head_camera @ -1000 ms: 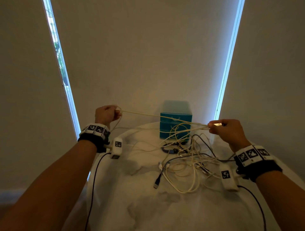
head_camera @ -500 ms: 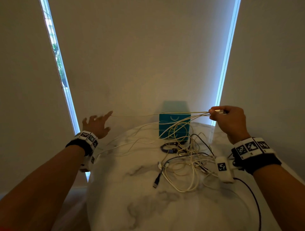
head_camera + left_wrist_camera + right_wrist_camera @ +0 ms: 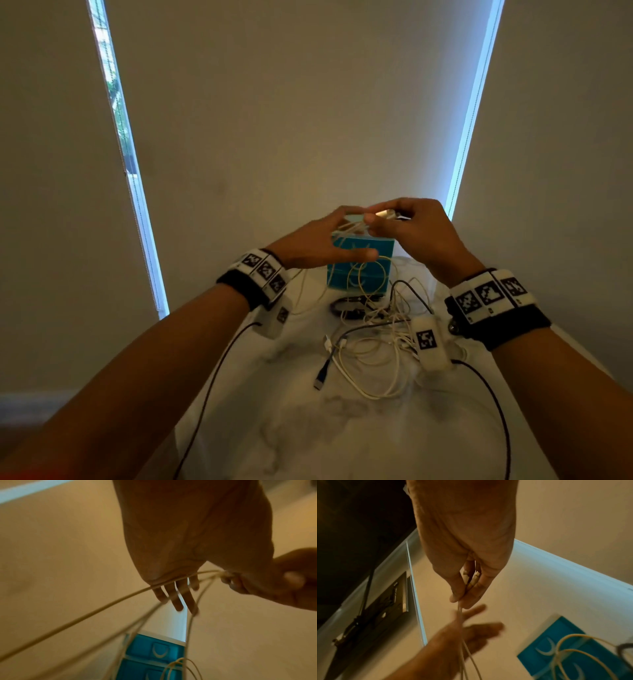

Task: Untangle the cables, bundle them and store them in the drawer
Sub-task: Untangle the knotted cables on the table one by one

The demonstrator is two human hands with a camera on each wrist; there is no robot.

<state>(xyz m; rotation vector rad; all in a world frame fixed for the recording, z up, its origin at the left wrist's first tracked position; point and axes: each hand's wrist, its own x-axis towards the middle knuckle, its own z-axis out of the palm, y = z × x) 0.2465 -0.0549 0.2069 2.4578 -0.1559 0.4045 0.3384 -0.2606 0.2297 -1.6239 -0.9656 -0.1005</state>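
Observation:
My right hand (image 3: 376, 219) is raised above the teal drawer unit (image 3: 337, 274) and pinches the two plug ends (image 3: 471, 578) of a white cable (image 3: 102, 605). My left hand (image 3: 359, 233) is right beside it with straight, spread fingers (image 3: 178, 597). The cable's strands run across that hand and hang down toward the table. A tangled pile of white and black cables (image 3: 373, 346) lies on the white marble table (image 3: 342, 438) in front of the closed drawers (image 3: 150, 650).
A black cable with a USB plug (image 3: 320, 380) sticks out of the pile's left side. A black coil (image 3: 346, 306) lies at the foot of the drawer unit. Blinds close off the back, and black leads trail from both wrist cameras.
My left hand let go of the cable out at the far left, opened, and swung right to meet my right hand. My right hand rose and shifted left over the drawer unit.

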